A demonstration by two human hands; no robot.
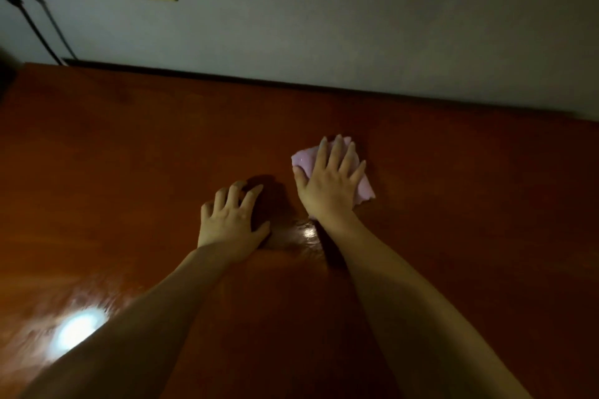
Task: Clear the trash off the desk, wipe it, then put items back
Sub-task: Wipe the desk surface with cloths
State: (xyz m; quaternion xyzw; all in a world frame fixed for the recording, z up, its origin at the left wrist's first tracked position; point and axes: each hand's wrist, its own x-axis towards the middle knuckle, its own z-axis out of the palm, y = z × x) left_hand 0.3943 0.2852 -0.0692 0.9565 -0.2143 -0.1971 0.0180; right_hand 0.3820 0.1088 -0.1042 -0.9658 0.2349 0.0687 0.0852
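Desk (453, 236): red-brown gloss top, visible area bare; wipe step in hand by my reading.
Right hand (327, 181): fingers straight, spread, palm flat pressing pink cloth (304, 157) mid-desk.
Left hand (231, 220): holds nothing, fingertips bent, propped on desk left of cloth.
Advice: keep palm flat, even pressure, overlapping strokes out to wall edge; left hand steadies.
Hard to read: dim light, glare patches mask smears; cloth mostly hidden under hand; desk ends cut off; trash and items out of view.
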